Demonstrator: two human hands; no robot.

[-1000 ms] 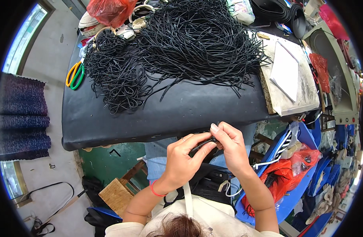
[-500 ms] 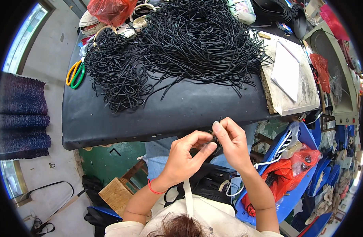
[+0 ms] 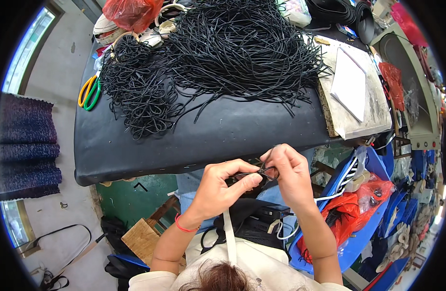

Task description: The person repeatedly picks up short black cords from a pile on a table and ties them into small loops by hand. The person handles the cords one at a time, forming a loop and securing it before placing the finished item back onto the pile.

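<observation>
Both hands meet just below the front edge of the black table (image 3: 135, 150). My left hand (image 3: 218, 186) pinches one end of a short black cord (image 3: 261, 172) between thumb and forefinger. My right hand (image 3: 291, 169) grips the other part of the same cord, which bends into a small loop between the fingers. A red band circles my left wrist. On the table lies a large heap of long black cords (image 3: 237, 48), and to its left a smaller tangled pile of looped cords (image 3: 135, 92).
Yellow and green scissors (image 3: 89, 92) lie at the table's left edge. A red plastic bag (image 3: 130, 12) sits at the back. A board with a white sheet (image 3: 354, 89) lies at the right. Blue crates with red bags (image 3: 373, 203) stand at lower right.
Both hands stay below the table edge, shifting slightly right and down. The fingers have worked the cord, and the small loop between them is now tighter.
</observation>
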